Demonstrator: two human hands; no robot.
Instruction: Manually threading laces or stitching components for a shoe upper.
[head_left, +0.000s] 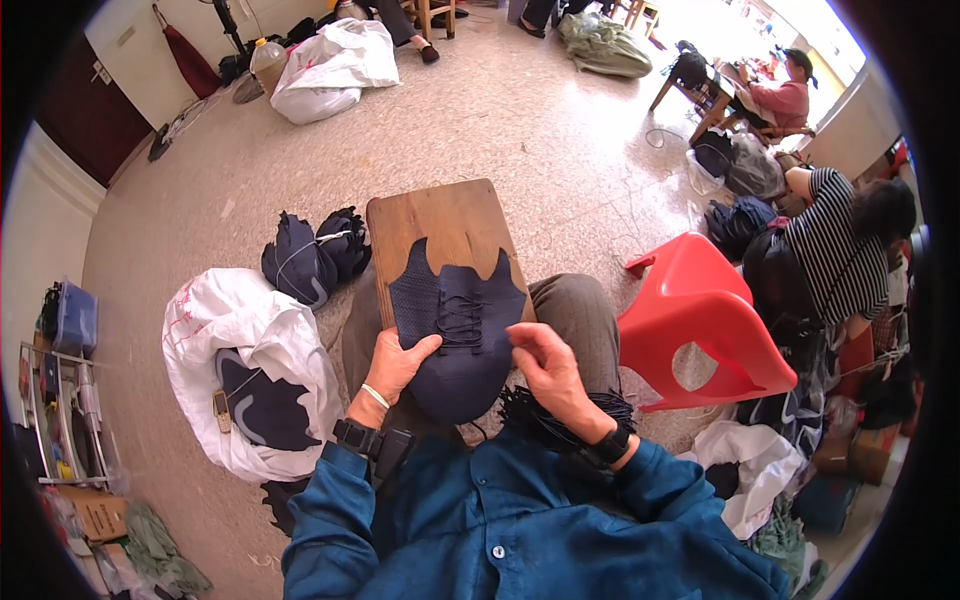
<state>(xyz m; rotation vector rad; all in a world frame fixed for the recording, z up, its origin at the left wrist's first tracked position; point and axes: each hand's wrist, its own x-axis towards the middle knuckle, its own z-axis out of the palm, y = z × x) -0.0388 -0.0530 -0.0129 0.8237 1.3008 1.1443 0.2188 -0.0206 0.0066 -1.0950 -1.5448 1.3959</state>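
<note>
A dark navy shoe upper (430, 300) lies flat, its toe end toward me, partly on a wooden board (450, 215) across my lap. Dark lace crosses between its eyelet rows in the middle. My left hand (397, 365) grips the upper's left edge, thumb on top and the other fingers hidden underneath. At the right edge is my right hand (550, 372), its fingers bent and drawn together; whatever thin thing they may pinch cannot be made out. Below my right wrist, a bundle of dark laces (535, 415) rests on my lap.
Left of me stands a white sack (240, 330) holding dark uppers, with tied bundles of uppers (300, 260) beyond it. A red plastic stool (700, 310) is close on my right. Further right, a person in a striped top (840, 245) sits among bags and piles.
</note>
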